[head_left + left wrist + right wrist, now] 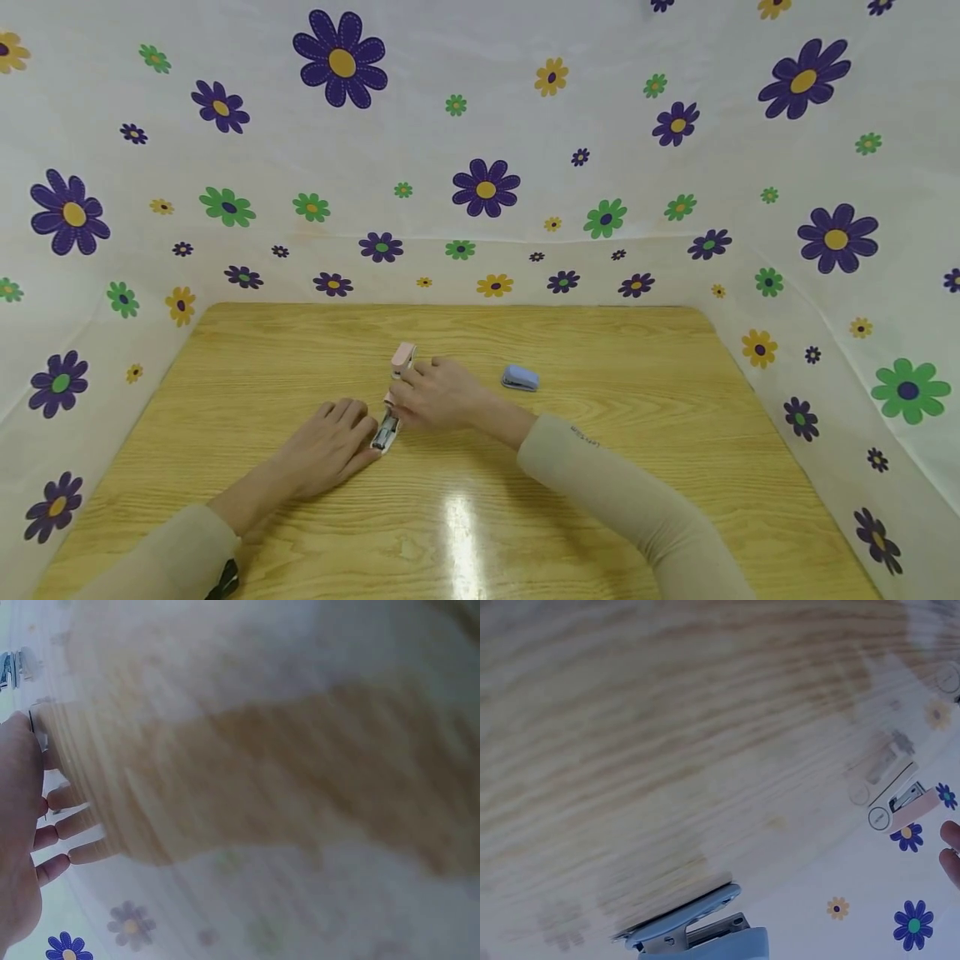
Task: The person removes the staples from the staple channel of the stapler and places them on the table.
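Note:
In the head view, a small stapler (386, 431) with a white base and a metal staple channel lies opened out between the hands. My left hand (326, 446) holds its near end between thumb and forefinger. My right hand (438, 396) grips its far part, which the fingers mostly cover. Just beyond those fingers stands a pink and white stapler (402, 358), also seen in the right wrist view as a pink stapler (915, 810). Only fingertips (951, 855) of the right hand show there. The left wrist view has the left hand (19, 825) at its edge, its grip partly hidden.
A blue stapler (520, 378) rests on the wooden table (600, 467) to the right of my right hand, and shows close up in the right wrist view. White cloth (420, 150) printed with flowers borders the table at the back and both sides.

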Action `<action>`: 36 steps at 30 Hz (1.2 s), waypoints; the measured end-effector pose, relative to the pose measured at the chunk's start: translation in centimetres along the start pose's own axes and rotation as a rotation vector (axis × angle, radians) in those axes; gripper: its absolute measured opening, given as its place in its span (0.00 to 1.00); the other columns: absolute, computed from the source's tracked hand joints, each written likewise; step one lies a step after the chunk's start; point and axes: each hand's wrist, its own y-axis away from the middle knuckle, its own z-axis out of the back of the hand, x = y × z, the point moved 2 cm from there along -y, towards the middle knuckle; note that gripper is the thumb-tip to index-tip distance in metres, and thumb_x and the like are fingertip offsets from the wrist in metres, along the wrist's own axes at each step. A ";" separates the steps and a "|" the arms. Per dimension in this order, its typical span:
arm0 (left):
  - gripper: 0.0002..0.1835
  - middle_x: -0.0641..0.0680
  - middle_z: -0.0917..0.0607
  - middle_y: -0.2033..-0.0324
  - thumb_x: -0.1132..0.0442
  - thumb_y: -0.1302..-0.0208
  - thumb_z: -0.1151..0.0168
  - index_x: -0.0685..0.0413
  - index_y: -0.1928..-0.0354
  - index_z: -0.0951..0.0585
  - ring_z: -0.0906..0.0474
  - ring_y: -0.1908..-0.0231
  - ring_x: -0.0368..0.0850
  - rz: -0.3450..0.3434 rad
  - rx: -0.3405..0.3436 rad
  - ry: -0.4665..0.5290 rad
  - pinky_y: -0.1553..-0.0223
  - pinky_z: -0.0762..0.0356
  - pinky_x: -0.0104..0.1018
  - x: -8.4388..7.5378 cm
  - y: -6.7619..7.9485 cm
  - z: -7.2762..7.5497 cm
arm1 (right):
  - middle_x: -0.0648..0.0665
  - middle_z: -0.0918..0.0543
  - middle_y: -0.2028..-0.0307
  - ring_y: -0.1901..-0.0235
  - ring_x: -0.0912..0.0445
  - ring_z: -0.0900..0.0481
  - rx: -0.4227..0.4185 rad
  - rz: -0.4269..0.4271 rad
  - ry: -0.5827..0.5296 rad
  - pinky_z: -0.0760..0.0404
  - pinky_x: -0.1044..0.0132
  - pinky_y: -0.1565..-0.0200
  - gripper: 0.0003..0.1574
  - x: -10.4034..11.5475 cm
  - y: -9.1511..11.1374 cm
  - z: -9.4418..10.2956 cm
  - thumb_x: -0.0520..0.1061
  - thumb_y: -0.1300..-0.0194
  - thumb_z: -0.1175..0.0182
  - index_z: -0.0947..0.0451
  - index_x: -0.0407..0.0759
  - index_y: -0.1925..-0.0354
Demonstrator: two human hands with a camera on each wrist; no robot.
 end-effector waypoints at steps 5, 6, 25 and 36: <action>0.18 0.49 0.28 0.54 0.39 0.28 0.56 0.42 0.52 0.29 0.32 0.55 0.47 0.003 0.008 0.000 0.53 0.31 0.44 0.0 0.0 -0.1 | 0.53 0.16 0.53 0.64 0.59 0.16 0.061 -0.039 -0.033 0.20 0.67 0.67 0.23 -0.4 0.2 -0.5 0.65 0.28 0.58 0.27 0.52 0.55; 0.18 0.49 0.28 0.54 0.39 0.28 0.57 0.42 0.52 0.29 0.32 0.54 0.47 0.004 0.011 0.000 0.53 0.31 0.44 0.0 0.0 -0.1 | 0.53 0.17 0.52 0.61 0.58 0.16 0.104 -0.049 -0.036 0.19 0.66 0.65 0.24 -0.6 0.2 -0.5 0.65 0.27 0.59 0.27 0.52 0.53; 0.16 0.49 0.28 0.55 0.40 0.28 0.55 0.41 0.53 0.29 0.33 0.56 0.46 -0.006 -0.009 -0.015 0.55 0.31 0.43 -0.1 -0.1 0.0 | 0.54 0.20 0.68 0.71 0.60 0.21 0.193 -0.120 -0.031 0.23 0.68 0.72 0.22 -1.5 1.2 -1.9 0.62 0.25 0.62 0.28 0.52 0.60; 0.16 0.49 0.28 0.55 0.40 0.28 0.54 0.41 0.52 0.29 0.33 0.56 0.46 0.001 0.004 -0.012 0.54 0.30 0.44 -0.1 -0.1 0.2 | 0.55 0.18 0.69 0.74 0.62 0.21 0.114 -0.216 -0.128 0.25 0.70 0.75 0.19 -1.2 1.2 0.4 0.63 0.29 0.51 0.22 0.54 0.58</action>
